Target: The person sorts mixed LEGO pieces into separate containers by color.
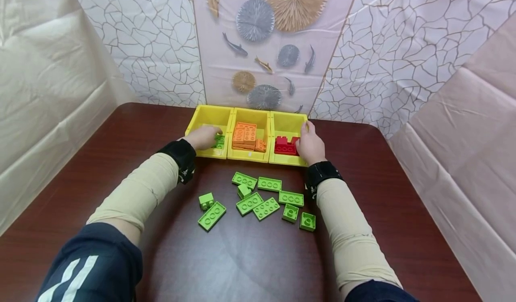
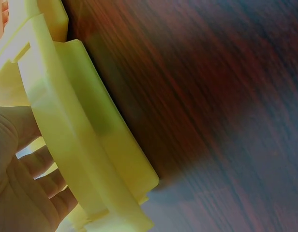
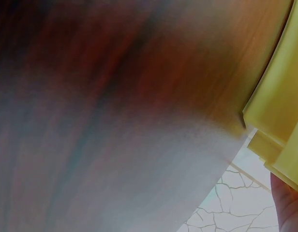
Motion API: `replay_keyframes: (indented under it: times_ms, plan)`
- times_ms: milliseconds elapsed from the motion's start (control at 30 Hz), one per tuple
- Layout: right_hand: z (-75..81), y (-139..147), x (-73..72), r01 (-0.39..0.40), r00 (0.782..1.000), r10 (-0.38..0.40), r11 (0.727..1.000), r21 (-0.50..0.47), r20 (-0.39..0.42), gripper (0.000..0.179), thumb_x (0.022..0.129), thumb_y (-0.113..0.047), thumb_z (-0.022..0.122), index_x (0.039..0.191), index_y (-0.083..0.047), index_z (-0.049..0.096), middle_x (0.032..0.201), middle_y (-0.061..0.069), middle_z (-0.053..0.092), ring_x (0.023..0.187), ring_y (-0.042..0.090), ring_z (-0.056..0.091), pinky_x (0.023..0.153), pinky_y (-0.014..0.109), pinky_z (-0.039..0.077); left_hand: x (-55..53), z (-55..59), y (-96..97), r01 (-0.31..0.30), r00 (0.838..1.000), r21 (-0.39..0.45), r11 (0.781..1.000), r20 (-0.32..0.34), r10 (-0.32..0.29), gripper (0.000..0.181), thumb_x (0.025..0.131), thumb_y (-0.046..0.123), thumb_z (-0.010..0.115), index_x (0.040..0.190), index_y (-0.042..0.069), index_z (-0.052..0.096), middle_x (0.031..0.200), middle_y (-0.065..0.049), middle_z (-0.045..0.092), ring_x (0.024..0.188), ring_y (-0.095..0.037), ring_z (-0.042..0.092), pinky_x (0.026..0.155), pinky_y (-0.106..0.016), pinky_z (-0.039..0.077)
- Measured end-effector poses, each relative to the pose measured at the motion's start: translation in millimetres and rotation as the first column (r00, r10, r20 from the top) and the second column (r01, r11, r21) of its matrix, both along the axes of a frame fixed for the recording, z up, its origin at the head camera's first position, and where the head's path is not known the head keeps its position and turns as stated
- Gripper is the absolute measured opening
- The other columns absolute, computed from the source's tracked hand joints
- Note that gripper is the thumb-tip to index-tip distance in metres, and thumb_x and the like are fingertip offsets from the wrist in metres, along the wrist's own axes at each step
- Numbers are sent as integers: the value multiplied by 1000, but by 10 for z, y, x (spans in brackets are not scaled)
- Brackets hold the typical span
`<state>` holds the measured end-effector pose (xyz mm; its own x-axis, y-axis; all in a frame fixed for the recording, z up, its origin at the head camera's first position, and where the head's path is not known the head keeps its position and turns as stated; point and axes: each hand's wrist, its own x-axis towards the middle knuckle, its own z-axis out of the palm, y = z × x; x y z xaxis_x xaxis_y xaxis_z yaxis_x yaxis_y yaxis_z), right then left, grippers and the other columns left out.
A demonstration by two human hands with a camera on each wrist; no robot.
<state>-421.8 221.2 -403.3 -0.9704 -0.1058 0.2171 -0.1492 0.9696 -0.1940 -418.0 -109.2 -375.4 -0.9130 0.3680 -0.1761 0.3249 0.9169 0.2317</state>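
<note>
Three yellow bins stand side by side at the back of the table. My left hand (image 1: pixel 203 137) reaches into the left bin (image 1: pixel 212 110), over green toy bricks (image 1: pixel 219 141). In the left wrist view its fingers (image 2: pixel 40 162) pass behind the bin wall, which hides the fingertips. My right hand (image 1: pixel 312 145) grips the outer side wall of the right bin (image 1: pixel 287 159), beside red bricks (image 1: pixel 285 147). Part of that hand shows outside the bin in the right wrist view. Orange bricks (image 1: pixel 244 135) fill much of the middle bin (image 1: pixel 247 156).
Several green bricks, flat long ones (image 1: pixel 212 216) and small square ones (image 1: pixel 307 222), lie scattered on the dark brown table (image 1: pixel 234 261) in front of the bins. A patterned cloth (image 1: pixel 153 46) hangs behind the table's back edge.
</note>
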Motion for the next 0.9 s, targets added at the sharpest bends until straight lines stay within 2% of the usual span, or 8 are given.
replay_keyframes:
  times_ms: [267, 700, 900]
  plan:
    - [16, -7, 11, 3, 1000, -3, 1000, -2, 12, 60, 92, -15, 53, 144, 2, 29, 147, 16, 25, 60, 25, 52, 66, 38, 50, -9, -52, -33, 11, 1000, 23, 1000, 24, -11, 41, 90, 1, 47, 131, -3, 48, 130, -20, 50, 120, -30, 45, 101, -42, 33]
    - [23, -14, 16, -3, 1000, 3, 1000, -5, -6, 59, 91, -14, 54, 143, 2, 30, 146, 17, 26, 56, 24, 49, 61, 37, 48, 35, -106, -77, 6, 1000, 70, 998, -26, -4, 43, 89, 0, 47, 132, -2, 47, 131, -21, 48, 123, -32, 43, 102, -44, 32]
    - [5, 4, 0, -5, 1000, 5, 1000, 1, 0, 60, 92, -15, 53, 144, 2, 29, 146, 18, 25, 55, 24, 49, 59, 38, 47, 106, -86, -97, 45, 996, 100, 994, -75, -38, 42, 89, 0, 48, 131, -2, 48, 131, -20, 49, 124, -32, 42, 102, -43, 32]
